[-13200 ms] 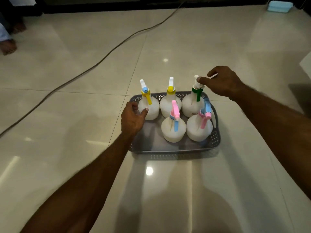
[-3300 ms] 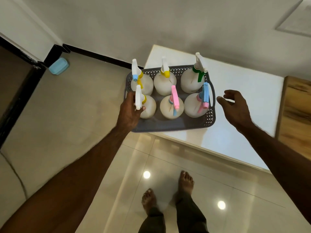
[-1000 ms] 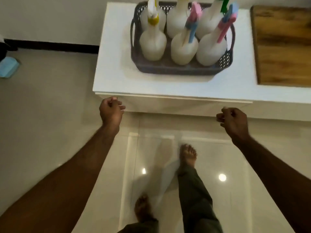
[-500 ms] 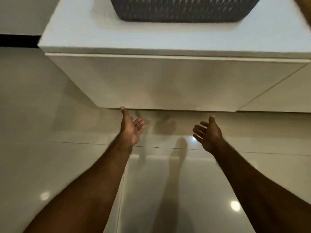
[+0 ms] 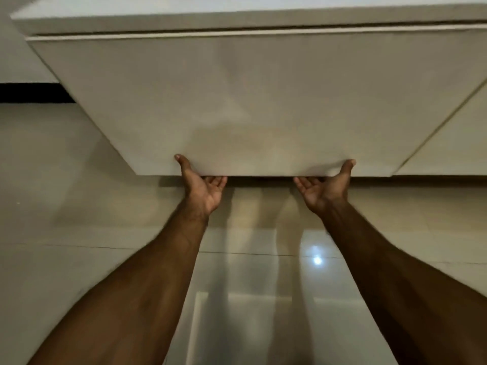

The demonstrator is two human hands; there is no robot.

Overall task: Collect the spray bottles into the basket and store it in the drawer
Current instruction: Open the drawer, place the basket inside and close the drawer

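The white drawer front (image 5: 250, 101) fills the upper half of the head view, under the white cabinet top (image 5: 237, 14). My left hand (image 5: 203, 185) is palm up at the drawer's bottom edge, fingers hooked under it and thumb against the front. My right hand (image 5: 324, 185) grips the same edge further right in the same way. A thin dark gap shows along the drawer's top edge. The basket and the spray bottles are out of view above the frame.
A second white front (image 5: 453, 143) adjoins the drawer on the right. Glossy beige floor tiles (image 5: 79, 259) lie below, with a lamp's reflection at the right. A black skirting strip (image 5: 31, 93) runs along the wall at the left.
Both hands have moved forward from open in the air to the drawer's bottom edge and taken hold of it. The view has dropped closer; the basket has left the frame.
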